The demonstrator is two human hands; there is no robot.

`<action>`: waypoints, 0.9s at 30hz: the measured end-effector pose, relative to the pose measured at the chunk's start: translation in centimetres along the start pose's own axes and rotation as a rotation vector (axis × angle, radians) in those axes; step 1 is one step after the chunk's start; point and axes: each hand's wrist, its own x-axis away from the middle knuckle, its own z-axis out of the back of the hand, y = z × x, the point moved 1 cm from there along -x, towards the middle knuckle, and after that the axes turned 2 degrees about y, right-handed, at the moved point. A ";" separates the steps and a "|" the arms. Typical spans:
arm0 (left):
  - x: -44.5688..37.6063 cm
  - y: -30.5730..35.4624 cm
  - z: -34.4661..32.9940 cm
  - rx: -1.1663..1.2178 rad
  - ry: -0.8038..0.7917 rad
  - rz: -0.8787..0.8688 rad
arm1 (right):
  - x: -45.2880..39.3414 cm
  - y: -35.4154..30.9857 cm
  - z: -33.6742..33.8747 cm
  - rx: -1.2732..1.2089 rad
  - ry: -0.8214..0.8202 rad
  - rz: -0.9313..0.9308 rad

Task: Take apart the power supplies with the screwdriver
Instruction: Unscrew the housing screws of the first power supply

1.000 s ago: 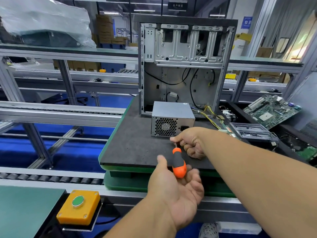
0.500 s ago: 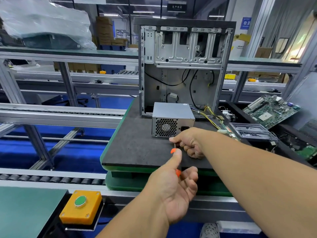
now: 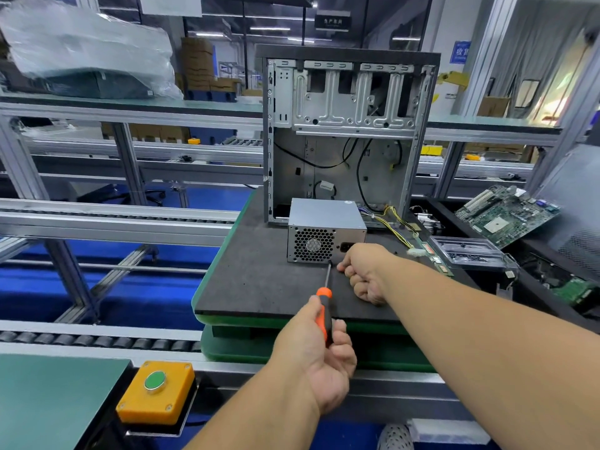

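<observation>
The left hand [image 3: 319, 358] grips the orange-and-black handle of the screwdriver [image 3: 324, 315], fingers wrapped round it. Ahead of that grip the shaft runs up to the lower front edge of the power supply [image 3: 326, 230], tip at the bottom of the fan-grille face. Just right of the tip, the right hand [image 3: 365, 274] sits with fingers curled, thumb and forefinger close to the shaft; whether they pinch it, I cannot tell. The power supply rests on the dark mat [image 3: 259, 284], and right behind it the open computer case [image 3: 347, 134] stands upright. Near the gripping wrist, lower left, a yellow button box [image 3: 156, 393].
</observation>
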 end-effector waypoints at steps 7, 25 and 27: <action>-0.1 0.1 1.5 -0.015 0.000 0.045 | 0.3 0.3 -0.4 0.053 0.075 0.066; 0.9 0.9 3.4 -0.064 0.047 -0.132 | 1.4 0.4 -4.0 0.818 0.627 0.509; 1.0 0.9 3.4 -0.078 0.031 -0.147 | 1.4 0.5 -3.9 0.847 0.623 0.538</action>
